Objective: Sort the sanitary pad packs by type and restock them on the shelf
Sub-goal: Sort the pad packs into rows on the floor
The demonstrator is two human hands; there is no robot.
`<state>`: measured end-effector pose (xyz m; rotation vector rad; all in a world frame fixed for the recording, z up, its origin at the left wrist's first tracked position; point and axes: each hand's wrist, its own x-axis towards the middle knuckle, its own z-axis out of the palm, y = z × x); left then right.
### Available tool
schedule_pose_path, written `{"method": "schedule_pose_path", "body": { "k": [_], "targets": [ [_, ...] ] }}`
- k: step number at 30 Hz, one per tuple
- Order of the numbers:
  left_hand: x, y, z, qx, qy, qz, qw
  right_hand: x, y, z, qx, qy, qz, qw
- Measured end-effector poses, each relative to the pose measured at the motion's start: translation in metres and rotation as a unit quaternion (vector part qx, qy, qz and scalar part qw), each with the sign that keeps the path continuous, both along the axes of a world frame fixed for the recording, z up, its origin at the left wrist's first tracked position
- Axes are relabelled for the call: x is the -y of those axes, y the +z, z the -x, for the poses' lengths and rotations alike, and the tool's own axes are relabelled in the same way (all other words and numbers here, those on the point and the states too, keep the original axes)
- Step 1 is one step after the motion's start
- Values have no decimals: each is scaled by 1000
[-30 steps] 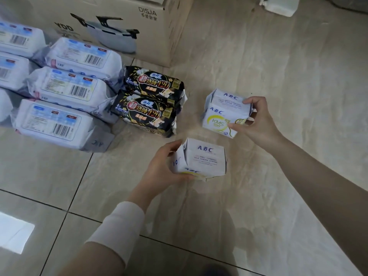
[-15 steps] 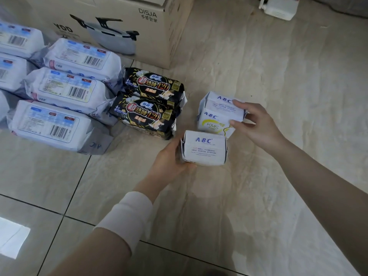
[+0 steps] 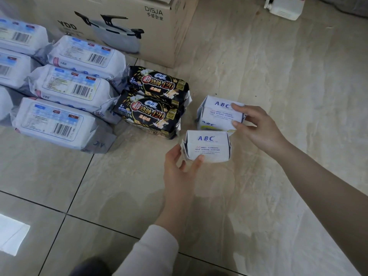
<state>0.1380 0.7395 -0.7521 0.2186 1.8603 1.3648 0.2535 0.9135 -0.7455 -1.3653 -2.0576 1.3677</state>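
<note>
On the tiled floor nearest the camera, the left hand grips the left end of the near ABC pack between thumb and curled fingers, and the pack rests on the floor. Just behind it, the right hand pinches the right end of the far ABC pack between thumb and forefinger. Left of these lie two black packs side by side, then rows of long white packs, with a cardboard box beyond.

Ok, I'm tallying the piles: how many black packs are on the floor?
2. The far black pack lies just in front of the cardboard box. The near black pack lies against its front side. Others could sit out of frame to the left.
</note>
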Motion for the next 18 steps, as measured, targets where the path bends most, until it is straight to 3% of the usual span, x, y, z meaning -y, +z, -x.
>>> {"method": "schedule_pose_path", "body": {
  "k": [10,18],
  "targets": [
    [-23,1,18,3,8,50,999,2,6,7,8,-11,6,1000],
    [-23,4,5,78,32,83,993,4,8,16,12,-30,16,999]
  ]
}}
